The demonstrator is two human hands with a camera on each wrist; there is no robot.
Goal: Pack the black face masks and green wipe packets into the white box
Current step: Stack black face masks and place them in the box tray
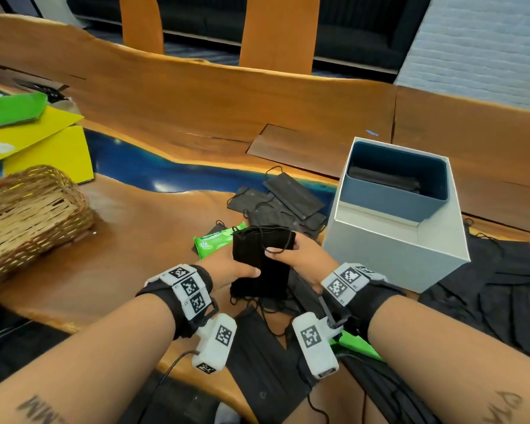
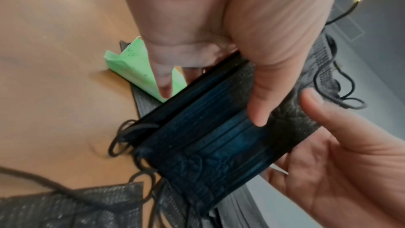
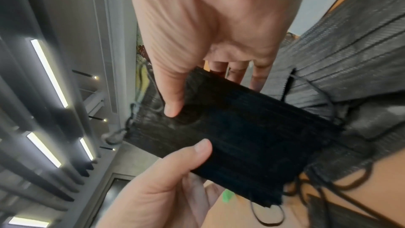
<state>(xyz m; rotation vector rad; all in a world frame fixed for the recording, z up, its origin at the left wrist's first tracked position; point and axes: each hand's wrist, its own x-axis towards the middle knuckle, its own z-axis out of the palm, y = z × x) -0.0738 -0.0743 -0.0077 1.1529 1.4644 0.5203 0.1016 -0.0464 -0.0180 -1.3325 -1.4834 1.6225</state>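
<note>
Both hands hold one stack of black face masks [image 1: 262, 261] just above the table, left of the white box [image 1: 395, 240]. My left hand [image 1: 233, 267] grips its near left edge, thumb on top. My right hand [image 1: 291, 252] pinches the far right side. The left wrist view shows the stack [image 2: 208, 141] under my thumb [image 2: 260, 96]; the right wrist view shows it [image 3: 252, 136] pinched by my right thumb [image 3: 173, 103]. A green wipe packet [image 1: 214, 240] lies just left of the stack. More loose masks [image 1: 282, 197] lie behind it. The box's blue inner tray [image 1: 395, 179] holds dark masks.
A wicker basket [image 1: 28, 209] lies at the left. Yellow and green folders [image 1: 34, 139] sit at the far left. More black masks [image 1: 502, 289] spread right of the box and along the near edge [image 1: 263, 362]. A second green packet [image 1: 355, 344] shows under my right wrist.
</note>
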